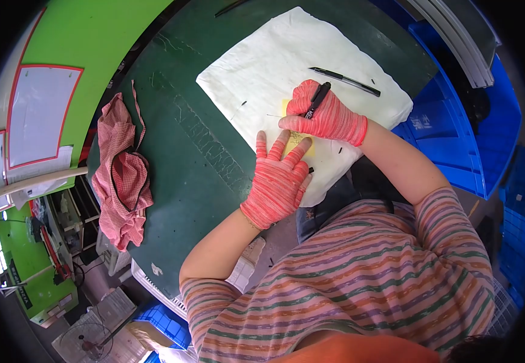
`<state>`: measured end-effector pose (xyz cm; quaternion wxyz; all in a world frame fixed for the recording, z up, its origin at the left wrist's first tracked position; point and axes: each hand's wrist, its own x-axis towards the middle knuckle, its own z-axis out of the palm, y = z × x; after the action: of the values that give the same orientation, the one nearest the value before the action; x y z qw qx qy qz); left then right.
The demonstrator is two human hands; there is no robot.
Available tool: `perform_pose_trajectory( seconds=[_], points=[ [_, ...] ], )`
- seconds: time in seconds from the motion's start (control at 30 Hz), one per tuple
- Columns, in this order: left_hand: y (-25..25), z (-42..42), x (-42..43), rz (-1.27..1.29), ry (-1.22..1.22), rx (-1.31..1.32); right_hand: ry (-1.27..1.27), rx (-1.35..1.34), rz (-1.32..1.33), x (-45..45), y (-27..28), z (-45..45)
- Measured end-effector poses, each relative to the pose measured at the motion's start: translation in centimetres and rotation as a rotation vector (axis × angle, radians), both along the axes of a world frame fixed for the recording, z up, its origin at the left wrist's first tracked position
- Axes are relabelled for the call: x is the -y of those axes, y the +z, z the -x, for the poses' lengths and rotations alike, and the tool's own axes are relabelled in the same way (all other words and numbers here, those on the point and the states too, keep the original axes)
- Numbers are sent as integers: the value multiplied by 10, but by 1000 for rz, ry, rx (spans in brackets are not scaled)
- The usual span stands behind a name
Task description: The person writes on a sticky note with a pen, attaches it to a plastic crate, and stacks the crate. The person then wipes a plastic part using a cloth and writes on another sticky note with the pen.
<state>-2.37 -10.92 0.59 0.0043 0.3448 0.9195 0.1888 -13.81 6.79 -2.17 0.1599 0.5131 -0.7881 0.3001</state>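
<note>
My right hand (325,115), in a pink knitted glove with bare fingertips, is closed round a black pen (318,98). It rests over a small yellow paper (303,147) that has dark marks on it. Beside it, my left hand (276,181), gloved the same way, lies with its fingers spread, their tips at the paper's edge. Both hands are on a white cloth (262,66) laid over the green table. A second black pen (345,81) lies on the cloth beyond my right hand. Several small black pieces are scattered on the cloth.
The green table (184,175) has scratches and thread-like marks. A red checked cloth (123,175) lies at its left edge. Blue crates (438,130) stand at the right, and a fan (87,345) is at the lower left.
</note>
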Motion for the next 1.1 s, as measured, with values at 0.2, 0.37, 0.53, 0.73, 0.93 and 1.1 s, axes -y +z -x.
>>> perform_pose_trajectory(
  seconds=[0.2, 0.37, 0.53, 0.73, 0.93, 1.1],
  points=[
    [0, 0, 0, 4, 0, 0, -32, 235, -41, -1, -6, 1],
    [0, 0, 0, 5, -3, 0, -27, 239, -39, -2, -7, 1],
    [0, -1, 1, 1, -2, 2, -166, 392, 261, -2, 0, 1],
    [-3, -2, 3, -42, -8, -6, -158, 888, 697, -2, 7, -2],
    [-5, -2, 6, -150, 6, -13, -177, 1065, 755, -5, 17, -10],
    [-3, 1, 6, -110, -14, -26, -174, 1007, 534, -15, 15, -1]
  ],
)
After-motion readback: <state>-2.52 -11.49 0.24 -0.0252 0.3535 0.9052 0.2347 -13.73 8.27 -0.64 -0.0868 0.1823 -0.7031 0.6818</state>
